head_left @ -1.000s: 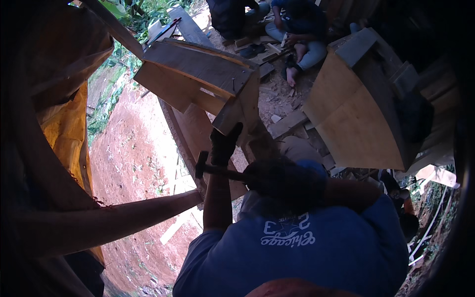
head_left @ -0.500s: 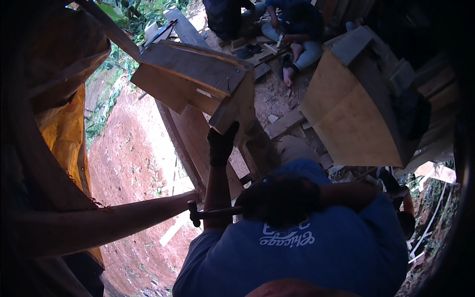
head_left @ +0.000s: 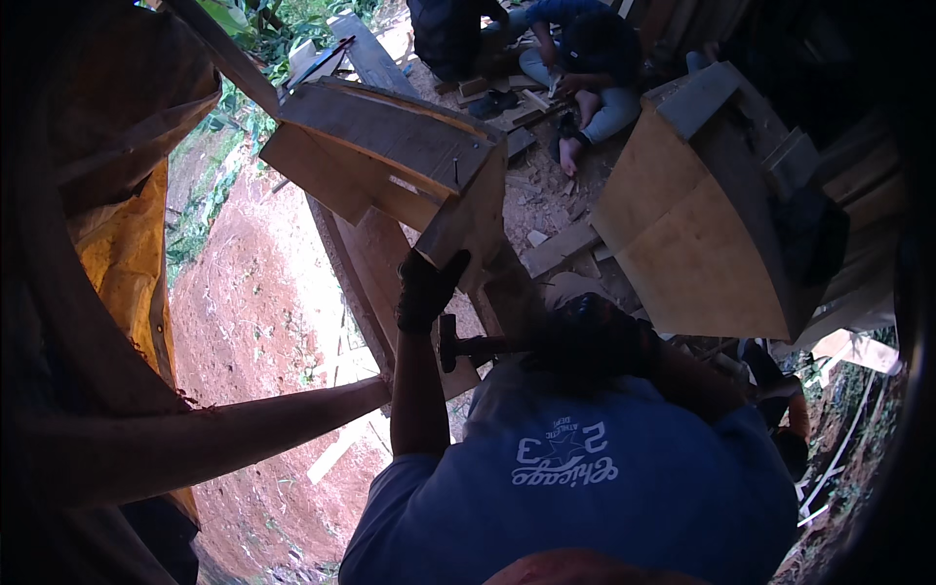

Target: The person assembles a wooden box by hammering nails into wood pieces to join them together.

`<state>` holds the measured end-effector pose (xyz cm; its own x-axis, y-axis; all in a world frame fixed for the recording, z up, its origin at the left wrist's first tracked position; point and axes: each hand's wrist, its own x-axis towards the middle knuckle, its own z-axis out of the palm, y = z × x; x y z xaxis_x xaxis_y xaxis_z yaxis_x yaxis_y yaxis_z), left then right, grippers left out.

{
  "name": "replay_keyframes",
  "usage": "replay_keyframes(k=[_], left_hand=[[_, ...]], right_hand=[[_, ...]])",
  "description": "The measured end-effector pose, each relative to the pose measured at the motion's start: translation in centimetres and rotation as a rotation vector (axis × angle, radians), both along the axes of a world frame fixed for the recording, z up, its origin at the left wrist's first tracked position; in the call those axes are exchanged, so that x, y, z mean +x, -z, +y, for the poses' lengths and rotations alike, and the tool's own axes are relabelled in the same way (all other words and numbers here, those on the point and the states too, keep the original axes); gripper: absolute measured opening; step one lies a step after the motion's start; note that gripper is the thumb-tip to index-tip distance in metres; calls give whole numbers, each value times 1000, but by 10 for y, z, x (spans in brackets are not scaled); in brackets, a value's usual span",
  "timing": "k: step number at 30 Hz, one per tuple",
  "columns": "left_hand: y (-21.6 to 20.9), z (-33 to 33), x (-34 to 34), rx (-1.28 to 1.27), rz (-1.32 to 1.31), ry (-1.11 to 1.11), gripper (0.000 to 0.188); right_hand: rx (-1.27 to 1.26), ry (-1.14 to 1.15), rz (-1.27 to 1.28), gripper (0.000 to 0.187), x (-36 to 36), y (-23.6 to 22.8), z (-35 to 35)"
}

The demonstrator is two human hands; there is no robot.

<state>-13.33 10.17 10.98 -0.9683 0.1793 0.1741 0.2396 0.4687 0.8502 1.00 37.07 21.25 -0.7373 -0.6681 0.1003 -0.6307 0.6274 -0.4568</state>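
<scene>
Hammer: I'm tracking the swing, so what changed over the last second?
The hammer, held by the person in the blue shirt, dipped low and to the left half a second ago. It has since come back up, and its head is now just under the gloved hand. That gloved hand stayed pressed on the end board of the wooden box. The bare forearm reaching in from the left also stayed put.

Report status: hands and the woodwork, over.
Left hand at the plank, grip hidden behind co-worker's arm. Right hand out of view. Co-worker's gloved hand braces the wooden box, hammer held just below it.
</scene>
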Motion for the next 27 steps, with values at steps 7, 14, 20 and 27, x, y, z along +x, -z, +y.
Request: replay_keyframes(k=[7, 14, 20, 27], left_hand=[[6, -6, -19, 95, 12, 134, 73], [-2, -14, -13, 74, -130, 150, 73], [1, -21, -10, 187, -233, 163, 67], [-5, -15, -5, 73, -308, 88, 62]], right_hand=[[-11, 377, 525, 36, -40, 89, -15], [-212, 434, 515, 27, -50, 132, -24], [-581, 422, 125, 47, -52, 92, -43], [-356, 323, 472, 57, -67, 165, -59]])
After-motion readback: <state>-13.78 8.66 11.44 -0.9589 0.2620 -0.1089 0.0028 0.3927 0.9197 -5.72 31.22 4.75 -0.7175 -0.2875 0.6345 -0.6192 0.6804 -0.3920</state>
